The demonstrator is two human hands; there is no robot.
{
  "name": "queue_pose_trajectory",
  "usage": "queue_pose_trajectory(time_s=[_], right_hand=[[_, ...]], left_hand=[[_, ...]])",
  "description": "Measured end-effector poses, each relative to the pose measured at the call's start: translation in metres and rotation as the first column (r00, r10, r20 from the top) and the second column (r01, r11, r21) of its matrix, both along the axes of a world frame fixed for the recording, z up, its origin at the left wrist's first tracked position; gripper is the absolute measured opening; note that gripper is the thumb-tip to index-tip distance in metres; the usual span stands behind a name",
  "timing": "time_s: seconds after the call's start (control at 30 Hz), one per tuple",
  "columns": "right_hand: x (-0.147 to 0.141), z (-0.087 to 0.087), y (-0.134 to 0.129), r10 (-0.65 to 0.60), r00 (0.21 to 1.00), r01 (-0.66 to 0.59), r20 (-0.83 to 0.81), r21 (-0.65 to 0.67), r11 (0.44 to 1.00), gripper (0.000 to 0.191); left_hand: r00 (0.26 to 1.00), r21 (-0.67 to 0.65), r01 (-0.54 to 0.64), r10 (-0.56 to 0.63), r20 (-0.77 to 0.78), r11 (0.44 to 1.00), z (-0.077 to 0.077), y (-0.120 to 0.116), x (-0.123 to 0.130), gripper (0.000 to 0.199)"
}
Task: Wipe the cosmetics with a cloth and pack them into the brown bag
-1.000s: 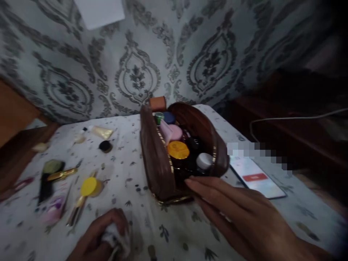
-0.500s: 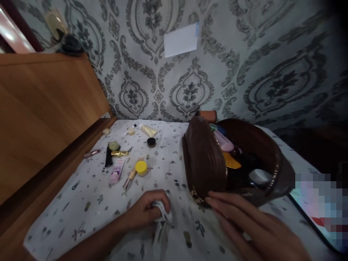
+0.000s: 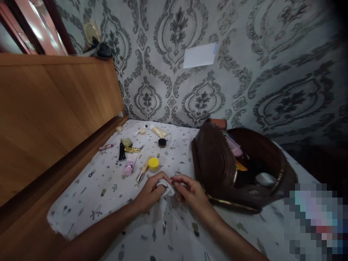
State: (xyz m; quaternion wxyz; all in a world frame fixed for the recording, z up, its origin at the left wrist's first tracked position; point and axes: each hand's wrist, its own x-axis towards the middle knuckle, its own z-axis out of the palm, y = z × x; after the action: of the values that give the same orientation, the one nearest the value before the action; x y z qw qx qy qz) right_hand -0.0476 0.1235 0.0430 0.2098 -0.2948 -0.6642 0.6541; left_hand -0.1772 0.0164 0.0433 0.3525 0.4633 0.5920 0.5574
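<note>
My left hand (image 3: 152, 190) is closed on a bunched white cloth (image 3: 166, 189) above the patterned sheet. Close beside it, my right hand (image 3: 189, 190) has its fingers bent together near the cloth's edge; whether it pinches something small there is hidden. To the right lies an open brown bag (image 3: 214, 156) with a gold zipper, holding a pink item (image 3: 233, 145), an orange item (image 3: 240, 165) and a pale rounded item (image 3: 265, 179). Just beyond my hands sit a yellow-lidded jar (image 3: 153, 164) and a slim beige tube (image 3: 143, 170).
A pink tube (image 3: 130, 165), black tube (image 3: 121, 151), gold stick (image 3: 132, 149), black-lidded jar (image 3: 162, 143) and cream tube (image 3: 159, 132) lie on the sheet (image 3: 108, 203). A wooden panel (image 3: 59, 94) borders the left; patterned wall stands behind.
My right hand has moved left from the bag to beside the cloth, and its fingers have curled. The bag's front zipper edge now lies lower. The view has shifted.
</note>
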Motion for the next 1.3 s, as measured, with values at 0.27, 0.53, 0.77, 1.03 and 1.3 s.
queue_pose_trajectory(time_s=[0.27, 0.53, 0.77, 1.03, 1.3], right_hand=[[-0.016, -0.023, -0.017, -0.028, 0.997, 0.031, -0.07, 0.043, 0.999, 0.03], [-0.009, -0.027, -0.023, 0.012, 1.0, -0.009, -0.012, 0.196, 0.981, 0.024], [-0.009, -0.026, -0.023, 0.02, 0.999, -0.012, -0.029, 0.258, 0.966, 0.023], [-0.01, -0.032, -0.02, 0.033, 0.997, -0.009, -0.072, 0.306, 0.952, 0.024], [-0.011, -0.034, -0.019, 0.032, 0.996, -0.006, -0.082, 0.306, 0.952, 0.024]], left_hand=[[0.962, 0.056, -0.197, 0.204, -0.179, 0.979, 0.006, 0.0, -0.012, 0.025], [0.884, 0.059, -0.281, 0.282, -0.374, 0.958, 0.01, 0.0, -0.037, 0.033], [0.705, 0.116, -0.495, 0.476, -0.526, 0.861, 0.021, -0.008, -0.077, 0.011], [0.455, 0.241, -0.721, 0.706, -0.543, 0.65, 0.023, -0.023, -0.128, 0.019], [0.347, 0.245, -0.83, 0.808, -0.477, 0.501, 0.005, -0.031, -0.175, 0.021]])
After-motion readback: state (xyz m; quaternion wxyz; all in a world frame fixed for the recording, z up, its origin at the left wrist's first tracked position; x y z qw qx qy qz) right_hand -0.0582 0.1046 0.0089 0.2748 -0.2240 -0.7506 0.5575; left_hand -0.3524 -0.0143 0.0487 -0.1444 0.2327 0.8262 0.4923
